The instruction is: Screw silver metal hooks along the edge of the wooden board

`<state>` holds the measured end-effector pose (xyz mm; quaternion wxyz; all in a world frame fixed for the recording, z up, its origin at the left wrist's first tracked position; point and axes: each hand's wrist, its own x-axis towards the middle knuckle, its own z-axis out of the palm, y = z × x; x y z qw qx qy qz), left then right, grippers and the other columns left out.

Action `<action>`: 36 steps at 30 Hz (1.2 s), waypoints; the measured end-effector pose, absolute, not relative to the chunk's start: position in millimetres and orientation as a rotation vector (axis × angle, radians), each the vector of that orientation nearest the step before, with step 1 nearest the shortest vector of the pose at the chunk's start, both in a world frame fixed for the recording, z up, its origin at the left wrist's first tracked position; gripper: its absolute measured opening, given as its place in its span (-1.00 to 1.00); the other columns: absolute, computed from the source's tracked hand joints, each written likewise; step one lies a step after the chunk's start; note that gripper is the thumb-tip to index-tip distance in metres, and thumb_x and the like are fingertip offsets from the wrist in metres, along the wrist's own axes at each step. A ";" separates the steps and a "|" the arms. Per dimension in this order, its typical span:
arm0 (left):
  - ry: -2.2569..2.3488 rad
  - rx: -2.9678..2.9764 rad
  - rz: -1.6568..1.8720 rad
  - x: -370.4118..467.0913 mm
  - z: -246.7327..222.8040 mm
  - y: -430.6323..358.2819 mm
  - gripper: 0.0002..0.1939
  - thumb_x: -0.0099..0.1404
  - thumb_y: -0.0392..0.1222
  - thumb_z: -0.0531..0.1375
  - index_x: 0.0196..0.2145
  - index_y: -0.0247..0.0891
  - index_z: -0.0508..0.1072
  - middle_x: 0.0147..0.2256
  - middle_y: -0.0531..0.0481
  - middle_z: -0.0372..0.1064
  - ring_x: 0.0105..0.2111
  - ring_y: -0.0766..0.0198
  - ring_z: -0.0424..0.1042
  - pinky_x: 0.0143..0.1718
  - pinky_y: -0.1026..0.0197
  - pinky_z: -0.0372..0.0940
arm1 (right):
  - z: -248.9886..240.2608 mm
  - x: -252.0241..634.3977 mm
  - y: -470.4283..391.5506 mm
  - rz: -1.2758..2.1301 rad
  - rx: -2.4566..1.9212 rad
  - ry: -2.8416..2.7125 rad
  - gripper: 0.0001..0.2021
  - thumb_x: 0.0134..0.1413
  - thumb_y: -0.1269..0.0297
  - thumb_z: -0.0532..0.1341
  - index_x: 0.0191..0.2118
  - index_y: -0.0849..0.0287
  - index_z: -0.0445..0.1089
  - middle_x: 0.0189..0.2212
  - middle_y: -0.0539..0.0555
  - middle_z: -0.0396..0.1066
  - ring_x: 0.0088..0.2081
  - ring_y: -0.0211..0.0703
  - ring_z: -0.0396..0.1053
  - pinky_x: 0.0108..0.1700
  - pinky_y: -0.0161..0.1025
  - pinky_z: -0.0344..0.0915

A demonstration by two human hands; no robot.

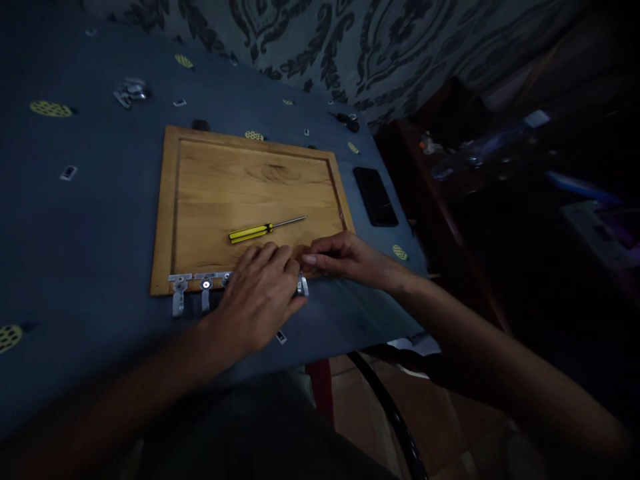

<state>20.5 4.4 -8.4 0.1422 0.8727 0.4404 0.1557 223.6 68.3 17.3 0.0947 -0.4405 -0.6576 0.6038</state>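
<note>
A framed wooden board lies on the table. Along its near edge sit several metal hooks, with a screw head showing in one. My left hand is closed over that edge, fingers bent together, hiding part of the row. Another metal hook pokes out between its fingers and thumb. Just to the right, my right hand pinches at the board's near edge; whatever is between its fingertips is too small to make out. A screwdriver with a yellow and black handle rests on the board, its tip pointing right.
Right of the board lies a black phone. More metal pieces are heaped at the far left, and a small dark object lies at the back. A blue patterned cloth covers the table. Dark furniture stands to the right.
</note>
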 end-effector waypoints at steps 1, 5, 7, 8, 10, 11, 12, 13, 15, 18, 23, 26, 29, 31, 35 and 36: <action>1.270 2.521 0.451 20.5 -8.2 4.4 -0.66 0.35 -0.04 0.35 -0.05 -0.34 0.49 -0.12 -0.12 0.44 -0.01 -0.01 0.39 0.05 -0.02 0.29 | 18.0 224.2 67.8 1.769 -1.317 -1.936 -0.50 0.09 -0.21 0.34 -0.43 0.22 0.48 -0.52 -0.04 0.40 -0.47 -0.32 0.27 -0.39 -0.30 0.21; 1.284 2.528 0.428 20.3 -7.5 4.6 -0.68 0.36 -0.03 0.35 -0.09 -0.33 0.49 -0.12 -0.12 0.44 0.00 -0.01 0.40 0.06 -0.02 0.29 | 16.0 225.7 71.1 1.416 -1.337 -2.024 -0.54 0.16 -0.15 0.32 -0.42 0.21 0.47 -0.53 -0.03 0.37 -0.47 -0.30 0.25 -0.39 -0.28 0.19; 1.293 2.523 0.427 20.1 -7.5 4.5 -0.69 0.35 -0.03 0.36 -0.13 -0.32 0.49 -0.13 -0.12 0.44 -0.01 -0.01 0.40 0.05 -0.02 0.30 | 12.1 225.0 75.7 1.169 -1.321 -2.105 -0.64 0.22 -0.03 0.29 -0.35 0.21 0.50 -0.48 0.00 0.40 -0.44 -0.25 0.28 -0.36 -0.26 0.22; 1.297 2.522 0.433 20.1 -7.7 4.4 -0.70 0.34 -0.03 0.37 -0.14 -0.31 0.49 -0.14 -0.11 0.44 -0.01 -0.01 0.41 0.04 -0.02 0.31 | 9.5 224.2 78.6 1.032 -1.318 -2.158 -0.70 0.25 0.04 0.27 -0.29 0.20 0.51 -0.43 0.03 0.43 -0.41 -0.23 0.31 -0.34 -0.24 0.25; 1.302 2.524 0.439 20.2 -8.1 4.2 -0.70 0.33 -0.03 0.38 -0.16 -0.30 0.48 -0.15 -0.10 0.44 -0.03 0.00 0.42 0.03 -0.03 0.32 | 3.5 221.8 85.4 0.739 -1.331 -2.280 -0.78 0.27 0.16 0.24 -0.13 0.18 0.53 -0.25 0.11 0.47 -0.30 -0.15 0.39 -0.26 -0.19 0.32; 1.303 2.527 0.436 20.4 -8.3 4.2 -0.70 0.33 -0.03 0.38 -0.16 -0.30 0.48 -0.15 -0.09 0.44 -0.04 0.00 0.42 0.03 -0.03 0.33 | 0.2 220.4 89.2 0.602 -1.338 -2.341 -0.76 0.28 0.19 0.22 -0.05 0.17 0.52 -0.15 0.16 0.47 -0.22 -0.09 0.42 -0.20 -0.15 0.36; 1.303 2.528 0.433 20.6 -8.4 4.2 -0.69 0.32 -0.03 0.39 -0.17 -0.30 0.48 -0.16 -0.09 0.44 -0.04 0.01 0.42 0.02 -0.03 0.33 | -3.3 218.9 93.2 0.486 -1.338 -2.398 -0.74 0.29 0.21 0.21 0.01 0.15 0.51 -0.07 0.20 0.45 -0.14 -0.02 0.43 -0.14 -0.10 0.38; 1.301 2.528 0.428 20.7 -8.3 4.2 -0.68 0.31 -0.02 0.39 -0.17 -0.30 0.48 -0.16 -0.08 0.44 -0.05 0.01 0.42 0.02 -0.03 0.34 | -6.8 217.6 97.1 0.396 -1.326 -2.453 -0.73 0.30 0.23 0.20 0.04 0.15 0.50 -0.01 0.24 0.44 -0.06 0.04 0.42 -0.06 -0.03 0.39; 1.299 2.523 0.424 21.0 -7.9 4.3 -0.68 0.31 -0.01 0.40 -0.19 -0.29 0.48 -0.17 -0.08 0.45 -0.06 0.02 0.43 0.01 -0.02 0.35 | -13.3 215.8 104.2 0.303 -1.278 -2.558 -0.73 0.31 0.27 0.19 0.05 0.17 0.50 0.02 0.27 0.44 0.01 0.12 0.39 0.07 0.07 0.37; 1.309 2.510 0.424 21.3 -6.9 4.5 -0.70 0.30 -0.03 0.41 -0.20 -0.29 0.48 -0.17 -0.08 0.45 -0.05 0.03 0.43 0.02 -0.01 0.35 | -19.7 215.5 109.9 0.269 -1.219 -2.639 -0.72 0.36 0.28 0.15 0.08 0.17 0.48 0.04 0.27 0.46 0.05 0.15 0.37 0.12 0.13 0.33; 1.314 2.498 0.393 21.9 -6.8 4.7 -0.68 0.31 -0.02 0.40 -0.14 -0.30 0.50 -0.12 -0.10 0.47 -0.01 0.00 0.43 0.06 -0.04 0.34 | -18.3 204.8 108.8 0.211 -1.048 -2.646 -0.69 0.36 0.20 0.20 0.11 0.19 0.45 0.08 0.30 0.45 0.07 0.16 0.35 0.10 0.12 0.31; 1.326 2.487 0.408 22.0 -8.6 4.9 -0.60 0.30 -0.01 0.40 -0.04 -0.32 0.49 -0.02 -0.15 0.47 0.07 -0.06 0.40 0.13 -0.09 0.31 | -10.8 183.6 110.5 0.290 -0.871 -2.740 -0.73 0.32 0.25 0.24 0.07 0.20 0.47 0.06 0.28 0.45 0.04 0.10 0.34 0.11 0.03 0.31; 1.340 2.481 0.420 21.5 -9.9 5.3 -0.60 0.31 0.01 0.39 -0.05 -0.32 0.49 0.01 -0.18 0.46 0.12 -0.09 0.37 0.15 -0.10 0.28 | -1.4 162.7 116.9 0.375 -0.787 -2.869 -0.82 0.33 0.29 0.21 -0.05 0.21 0.51 -0.04 0.23 0.46 -0.03 0.04 0.34 0.02 -0.07 0.30; 1.340 2.485 0.416 21.0 -9.7 5.5 -0.64 0.31 0.00 0.38 -0.10 -0.32 0.49 0.01 -0.18 0.45 0.10 -0.08 0.37 0.14 -0.10 0.29 | 3.5 156.8 121.3 0.430 -0.802 -2.924 -0.84 0.33 0.33 0.18 -0.10 0.20 0.51 -0.13 0.19 0.47 -0.08 0.02 0.35 -0.09 -0.11 0.29; 1.324 2.486 0.405 20.2 -7.0 5.4 -0.64 0.33 -0.04 0.37 -0.05 -0.35 0.49 -0.01 -0.19 0.45 0.05 -0.07 0.39 0.10 -0.10 0.30 | 8.5 168.6 116.2 0.480 -0.835 -2.801 -0.89 0.32 0.33 0.18 -0.14 0.16 0.45 -0.19 0.16 0.47 -0.11 0.02 0.39 -0.07 -0.08 0.33; 1.319 2.485 0.395 20.0 -6.4 5.4 -0.63 0.34 -0.04 0.36 -0.04 -0.36 0.48 -0.03 -0.19 0.46 0.04 -0.06 0.40 0.08 -0.09 0.31 | 9.9 174.5 110.3 0.452 -0.885 -2.682 -0.91 0.31 0.30 0.19 -0.14 0.14 0.42 -0.19 0.16 0.47 -0.10 0.03 0.40 -0.06 -0.05 0.35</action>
